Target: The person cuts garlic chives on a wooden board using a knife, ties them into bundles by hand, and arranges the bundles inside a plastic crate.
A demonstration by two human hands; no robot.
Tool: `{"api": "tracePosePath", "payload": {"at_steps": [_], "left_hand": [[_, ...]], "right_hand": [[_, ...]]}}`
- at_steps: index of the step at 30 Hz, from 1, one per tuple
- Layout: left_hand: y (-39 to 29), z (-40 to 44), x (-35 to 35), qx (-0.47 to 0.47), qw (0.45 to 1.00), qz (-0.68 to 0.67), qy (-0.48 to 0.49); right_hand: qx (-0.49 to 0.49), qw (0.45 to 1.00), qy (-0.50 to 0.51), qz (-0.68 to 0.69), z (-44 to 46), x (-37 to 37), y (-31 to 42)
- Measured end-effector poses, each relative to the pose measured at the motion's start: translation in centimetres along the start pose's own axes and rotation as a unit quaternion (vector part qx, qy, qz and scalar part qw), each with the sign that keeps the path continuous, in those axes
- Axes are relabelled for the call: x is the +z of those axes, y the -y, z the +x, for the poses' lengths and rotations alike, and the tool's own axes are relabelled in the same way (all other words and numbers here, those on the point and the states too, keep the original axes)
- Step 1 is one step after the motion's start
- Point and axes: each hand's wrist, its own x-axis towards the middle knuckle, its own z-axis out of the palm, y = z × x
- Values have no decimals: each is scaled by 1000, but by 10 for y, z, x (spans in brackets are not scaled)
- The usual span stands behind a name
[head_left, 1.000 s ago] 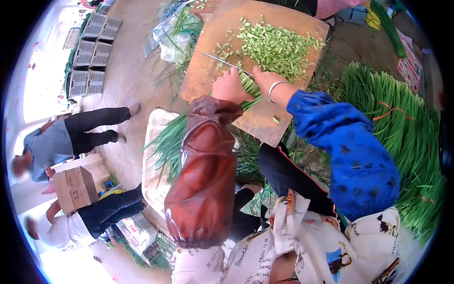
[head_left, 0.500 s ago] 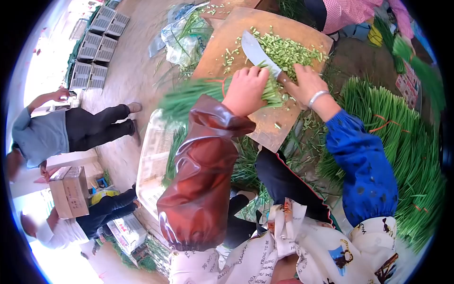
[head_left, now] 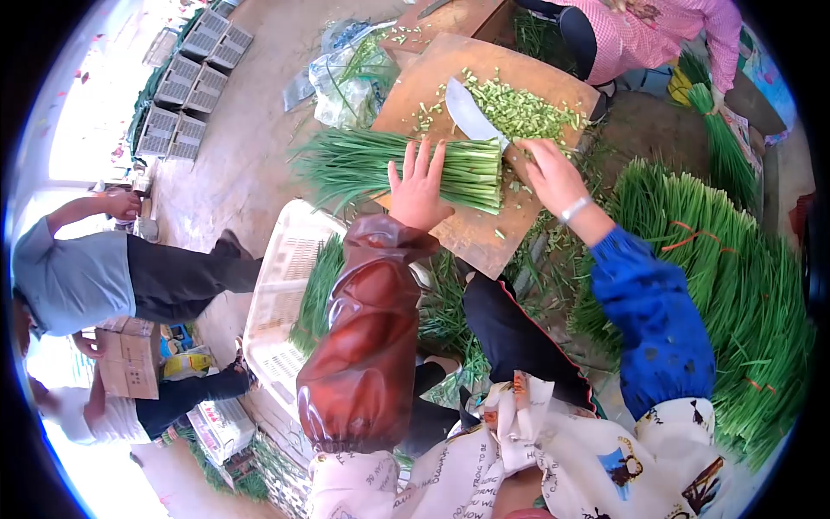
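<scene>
A bunch of chives (head_left: 471, 177) lies across the wooden board (head_left: 484, 246), its pale cut ends toward the right. My left hand (head_left: 418, 197) rests on the bunch with its fingers spread. The handle of a broad knife (head_left: 471, 112) is in the grip of my right hand (head_left: 555, 180). Its blade lies flat on the board, pointing away from me, beyond the cut ends. Short chopped green pieces (head_left: 519, 108) are heaped beside and past the blade.
A white plastic basket (head_left: 278, 259) holding greens stands left of my legs. Right of me lies a large pile of bundled chives (head_left: 718, 285). A co-worker in a pink checked sleeve (head_left: 722, 52) holds greens. Two people, a cardboard box (head_left: 130, 359) and stacked crates (head_left: 181, 95) are at the left.
My left hand has opened from its grip and now lies flat on the bunch. The orange band is no longer visible around it. The knife stays in my right hand.
</scene>
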Motion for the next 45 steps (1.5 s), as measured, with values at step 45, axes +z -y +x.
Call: {"api": "tracePosePath", "payload": {"at_steps": [45], "left_hand": [[6, -441, 143, -525, 789, -211, -240]], "right_hand": [[249, 817, 518, 51, -254, -28, 51]]}}
